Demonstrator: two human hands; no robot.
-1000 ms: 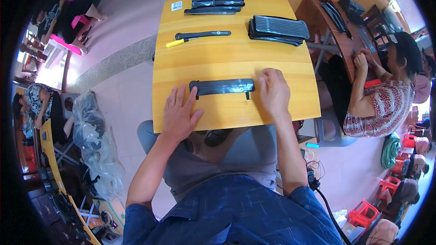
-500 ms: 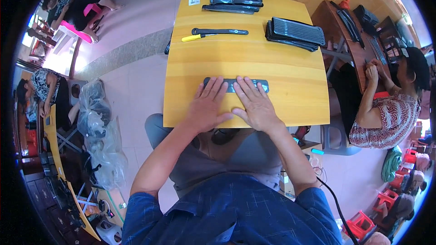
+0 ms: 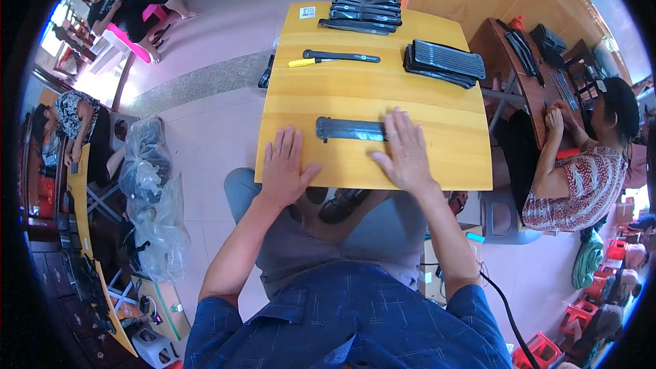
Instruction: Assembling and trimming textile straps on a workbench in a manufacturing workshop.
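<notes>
A flat dark strap-like piece [image 3: 352,129] with a shiny surface lies crosswise on the yellow wooden table [image 3: 301,99] in front of me. Its right end is under the fingers of my right hand [image 3: 408,154], which rests flat with the thumb spread. To the left of the strap, apart from it, my left hand [image 3: 283,167] lies palm down near the table's front left edge, fingers stretched out and holding nothing. Farther back, a single black strap [image 3: 352,57] lies beside a small tool with a yellow handle [image 3: 301,63].
Bundled black straps [image 3: 362,14] are piled at the table's far edge. A stack of ribbed black pieces [image 3: 447,61] sits at the far right. A co-worker [image 3: 574,171] sits at a brown table on the right. Clear plastic bags [image 3: 154,212] lie on the floor at left.
My hands have moved apart: the left slid left and off the strap, the right shifted slightly right along it. More of the strap now shows. The view has shifted a little.
</notes>
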